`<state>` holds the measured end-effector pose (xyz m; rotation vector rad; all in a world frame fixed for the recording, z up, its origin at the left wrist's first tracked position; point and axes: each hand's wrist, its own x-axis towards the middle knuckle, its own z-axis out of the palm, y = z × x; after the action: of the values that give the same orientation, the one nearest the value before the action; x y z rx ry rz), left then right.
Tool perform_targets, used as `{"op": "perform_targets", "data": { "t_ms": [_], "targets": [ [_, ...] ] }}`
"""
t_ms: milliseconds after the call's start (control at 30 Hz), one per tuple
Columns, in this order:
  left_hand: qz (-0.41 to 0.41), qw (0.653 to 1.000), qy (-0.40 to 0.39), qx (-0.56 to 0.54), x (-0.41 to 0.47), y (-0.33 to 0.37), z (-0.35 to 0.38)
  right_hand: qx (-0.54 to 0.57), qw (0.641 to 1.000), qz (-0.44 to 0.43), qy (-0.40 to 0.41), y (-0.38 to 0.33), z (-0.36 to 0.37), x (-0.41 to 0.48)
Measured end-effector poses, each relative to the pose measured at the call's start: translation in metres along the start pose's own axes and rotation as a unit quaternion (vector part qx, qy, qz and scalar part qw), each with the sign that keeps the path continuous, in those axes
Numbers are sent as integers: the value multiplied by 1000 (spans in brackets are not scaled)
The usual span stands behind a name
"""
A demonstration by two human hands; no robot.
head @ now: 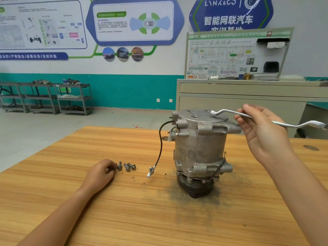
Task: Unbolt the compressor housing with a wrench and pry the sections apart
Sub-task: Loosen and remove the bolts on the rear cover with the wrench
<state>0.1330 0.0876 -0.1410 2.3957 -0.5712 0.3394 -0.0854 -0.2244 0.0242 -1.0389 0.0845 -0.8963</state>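
we see a pale wooden table (106, 201) with straight grain and, on its right half, the compressor (200, 148) standing on end, its black pulley (195, 187) down on the wood and its grey cast housing upright. a smear of dark dust (170, 194) lies on the surface around the base, spreading toward 6 o'clock. a thin black cable (160, 142) loops off the housing at 9 o'clock and ends in a small white connector (150, 172) lying on the table.

the right hand (262, 132), at 3 o'clock of the housing, pinches the shaft of a bright offset wrench (248, 116) between thumb and fingers. 1 end of the wrench sits over the top face of the housing and the other points out to 3 o'clock.

the left hand (101, 173) rests on the table well off at 9 o'clock, fingers curled. its fingertips are just beside 3 loose bolts (126, 166), and we cannot tell whether they pinch anything.

past the table at 12 o'clock we see a grey floor (44, 125), a beige cabinet (239, 102) carrying a wiring-diagram board (230, 55), and at 10 o'clock a row of grey metal shelf carts (48, 98). the wall has a teal band (133, 91) low down and blue and green posters (133, 22) above.
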Motion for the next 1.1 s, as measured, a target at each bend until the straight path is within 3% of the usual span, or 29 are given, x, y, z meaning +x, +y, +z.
{"op": "perform_targets", "data": {
  "t_ms": [167, 267, 333, 433, 533, 633, 667, 700, 767, 800, 867, 933, 1000, 1100],
  "targets": [
    [-11, 998, 37, -45, -5, 12, -2, -4, 1000, -2, 2, 0, 2, 0],
    [4, 970, 103, -222, -7, 74, -15, -7, 1000, -2, -6, 0, 2, 1],
    [79, 946, 116, -293, -7, 135, -28, 2, 1000, 1, -9, -2, 2, 2],
    [181, 944, 103, -255, 1, 212, -31, -3, 1000, -5, -10, -4, 3, -1],
    [187, 969, 71, -145, 15, 247, -16, -11, 1000, -25, -15, -7, 3, -4],
    [204, 960, 115, -153, 16, 246, -1, -114, 981, -151, -42, -15, -15, -5],
    [201, 955, 129, -173, 15, 245, 0, -191, 953, -228, -50, -18, -28, -6],
    [196, 953, 138, -188, 15, 243, 1, -286, 904, -312, -61, -20, -44, -6],
    [188, 951, 146, -196, 17, 242, 3, -505, 741, -427, -117, -19, -84, -2],
    [187, 951, 148, -197, 17, 242, 4, -609, 644, -430, -170, -14, -106, 2],
    [184, 950, 154, -200, 17, 244, 5, -784, 474, -299, -268, 2, -143, 9],
    [181, 949, 160, -204, 16, 245, 5, -864, 353, -175, -314, 22, -174, 15],
    [179, 949, 158, -205, 16, 245, 5, -885, 293, -125, -341, 35, -190, 16],
    [180, 951, 152, -198, 15, 244, 4, -887, 272, -84, -364, 48, -203, 17]
  ]
}}
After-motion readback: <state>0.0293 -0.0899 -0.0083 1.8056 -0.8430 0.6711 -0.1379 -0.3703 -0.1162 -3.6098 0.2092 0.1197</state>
